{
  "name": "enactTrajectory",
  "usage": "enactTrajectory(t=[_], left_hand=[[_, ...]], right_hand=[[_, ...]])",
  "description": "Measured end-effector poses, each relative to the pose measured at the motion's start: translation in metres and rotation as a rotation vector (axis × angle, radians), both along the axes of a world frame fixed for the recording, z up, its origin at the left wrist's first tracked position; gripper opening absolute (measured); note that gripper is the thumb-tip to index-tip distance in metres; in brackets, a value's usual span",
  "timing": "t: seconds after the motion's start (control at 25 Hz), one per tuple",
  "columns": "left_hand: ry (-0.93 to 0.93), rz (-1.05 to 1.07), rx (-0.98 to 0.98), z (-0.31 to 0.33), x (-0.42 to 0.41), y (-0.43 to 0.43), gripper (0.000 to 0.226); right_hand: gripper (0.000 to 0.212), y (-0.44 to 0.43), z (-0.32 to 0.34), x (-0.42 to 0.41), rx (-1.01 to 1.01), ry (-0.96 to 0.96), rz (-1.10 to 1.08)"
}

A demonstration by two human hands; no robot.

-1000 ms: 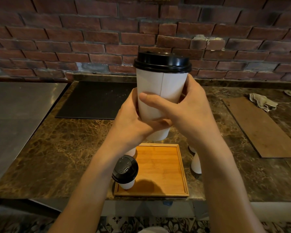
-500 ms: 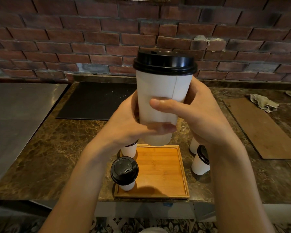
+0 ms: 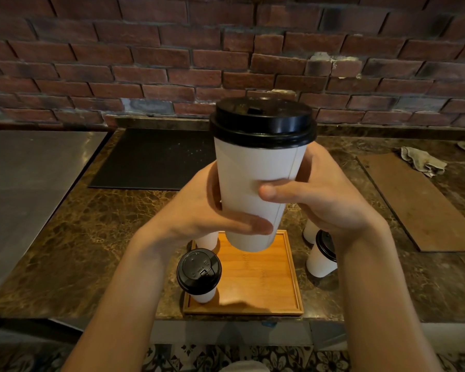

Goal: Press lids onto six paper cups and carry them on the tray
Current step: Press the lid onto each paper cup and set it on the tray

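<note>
Both hands hold a white paper cup (image 3: pixel 255 173) with a black lid (image 3: pixel 262 122) upright in the air above the wooden tray (image 3: pixel 263 280). My left hand (image 3: pixel 207 210) wraps its lower left side, thumb across the front. My right hand (image 3: pixel 322 194) grips its right side, thumb on the front. A lidded cup (image 3: pixel 199 275) stands on the tray's near left corner. Another cup (image 3: pixel 207 240) behind it is mostly hidden by my left wrist. Right of the tray stand a lidded cup (image 3: pixel 321 259) and a second cup (image 3: pixel 310 232), both partly hidden by my right wrist.
The brown marble counter (image 3: pixel 91 237) ends just in front of the tray. A black mat (image 3: pixel 156 159) lies at the back, a steel surface (image 3: pixel 30 178) to the left. A brown board (image 3: pixel 419 202) and a crumpled cloth (image 3: pixel 422 161) lie at the right. A brick wall rises behind.
The held cup has come lower and closer to the camera, and both hands have slid lower on it. The cups right of the tray have come into view.
</note>
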State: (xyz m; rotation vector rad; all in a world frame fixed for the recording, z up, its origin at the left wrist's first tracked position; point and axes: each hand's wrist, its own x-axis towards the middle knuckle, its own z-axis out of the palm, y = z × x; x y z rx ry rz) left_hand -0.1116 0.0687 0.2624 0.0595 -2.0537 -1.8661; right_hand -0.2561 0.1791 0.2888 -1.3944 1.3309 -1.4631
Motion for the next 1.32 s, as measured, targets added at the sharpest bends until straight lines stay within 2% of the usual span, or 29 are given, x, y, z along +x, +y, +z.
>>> enactTrajectory(t=[0.16,0.32,0.48,0.72,1.0,1.32], left_hand=[[-0.001,0.065,0.008,-0.004,-0.003,-0.003,0.065],[-0.035,0.236,-0.035,-0.011,-0.008,-0.006,0.077],[-0.012,0.381,-0.070,-0.016,-0.012,-0.004,0.075],[0.004,0.489,-0.091,-0.023,-0.019,-0.003,0.073],[-0.023,0.446,-0.136,-0.011,-0.013,-0.001,0.074],[-0.055,0.268,-0.064,0.002,-0.002,-0.001,0.076]], right_hand=[[0.065,-0.003,0.002,0.003,0.018,0.025,-0.059],[0.072,-0.008,0.001,0.006,0.032,0.120,-0.214],[0.076,-0.013,-0.003,0.012,0.052,0.149,-0.327],[0.070,-0.021,-0.010,0.024,0.026,0.185,-0.491],[0.067,-0.018,-0.006,0.020,-0.016,0.140,-0.436],[0.059,-0.011,0.001,0.012,-0.072,0.002,-0.208]])
